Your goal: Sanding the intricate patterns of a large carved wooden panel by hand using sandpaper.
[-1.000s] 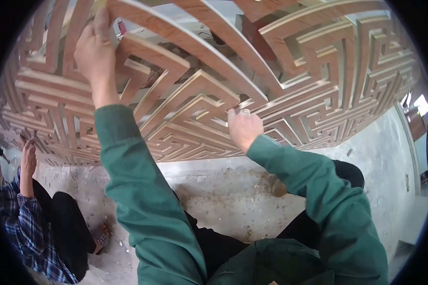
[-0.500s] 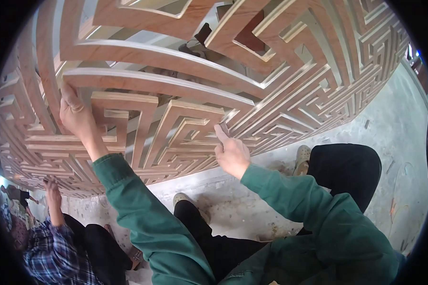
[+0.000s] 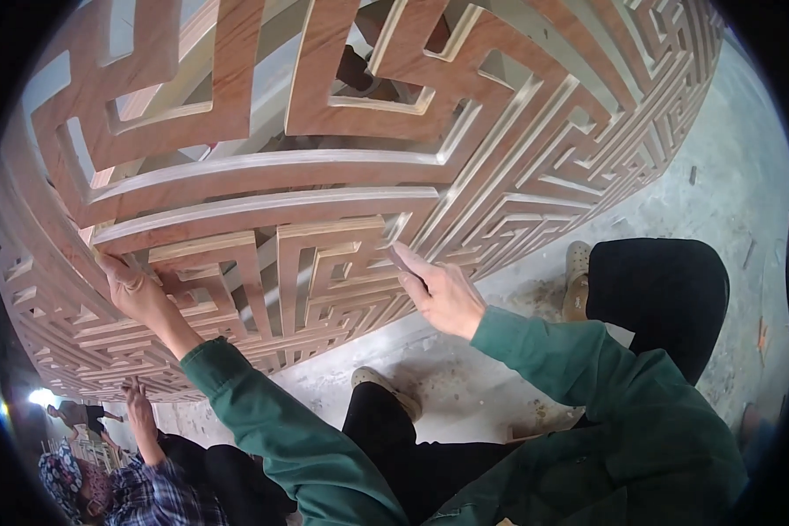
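A large reddish-brown wooden lattice panel (image 3: 232, 96) with pale cut edges and a maze-like pattern rises in front of me. At the left, my left hand (image 3: 136, 294) grips one of its bars at a corner, its fingertips partly hidden behind the wood. Nearer the middle, my right hand (image 3: 447, 296) pinches a small folded brown piece of sandpaper (image 3: 401, 258). The piece lies by the end of a narrow slot in the pattern, under the index finger; I cannot tell whether it touches the edge.
A person in a plaid shirt (image 3: 180, 486) sits at the lower left, one hand (image 3: 140, 408) raised to the panel. Farther off another person (image 3: 83, 419) stands near a bright light. My clogs (image 3: 577, 263) rest on the dusty concrete floor (image 3: 710, 188), with small scraps at the right.
The view has shifted, so the panel and both hands sit lower in it. My left hand keeps its hold; my right hand has drawn slightly back from the slot with the sandpaper.
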The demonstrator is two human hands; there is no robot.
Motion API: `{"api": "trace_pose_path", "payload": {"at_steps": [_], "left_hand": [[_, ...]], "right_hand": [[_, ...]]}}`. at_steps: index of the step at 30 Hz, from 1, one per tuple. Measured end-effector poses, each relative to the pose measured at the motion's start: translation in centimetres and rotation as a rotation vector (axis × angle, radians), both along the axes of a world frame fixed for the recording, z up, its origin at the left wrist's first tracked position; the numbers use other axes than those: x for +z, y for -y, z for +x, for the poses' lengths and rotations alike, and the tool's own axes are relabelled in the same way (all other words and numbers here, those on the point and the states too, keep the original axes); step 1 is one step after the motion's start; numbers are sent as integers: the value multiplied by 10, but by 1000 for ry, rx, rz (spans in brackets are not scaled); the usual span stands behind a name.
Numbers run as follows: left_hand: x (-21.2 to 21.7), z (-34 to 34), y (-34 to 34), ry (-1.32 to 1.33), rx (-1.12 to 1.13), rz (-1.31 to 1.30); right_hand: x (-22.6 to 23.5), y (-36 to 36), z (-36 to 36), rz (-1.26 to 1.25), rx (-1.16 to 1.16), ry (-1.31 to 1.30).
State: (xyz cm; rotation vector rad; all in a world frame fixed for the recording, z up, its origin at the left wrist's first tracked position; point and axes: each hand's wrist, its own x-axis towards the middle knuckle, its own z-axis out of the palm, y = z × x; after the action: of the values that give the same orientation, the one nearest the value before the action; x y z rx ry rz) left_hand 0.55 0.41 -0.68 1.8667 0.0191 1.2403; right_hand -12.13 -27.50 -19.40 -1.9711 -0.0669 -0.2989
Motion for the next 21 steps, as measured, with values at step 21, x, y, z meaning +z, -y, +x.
{"api": "trace_pose_path", "payload": {"at_steps": [21], "left_hand": [[-1,4,-3,-50,6,18]], "right_hand": [[21,4,-4,890,88,-247]]}}
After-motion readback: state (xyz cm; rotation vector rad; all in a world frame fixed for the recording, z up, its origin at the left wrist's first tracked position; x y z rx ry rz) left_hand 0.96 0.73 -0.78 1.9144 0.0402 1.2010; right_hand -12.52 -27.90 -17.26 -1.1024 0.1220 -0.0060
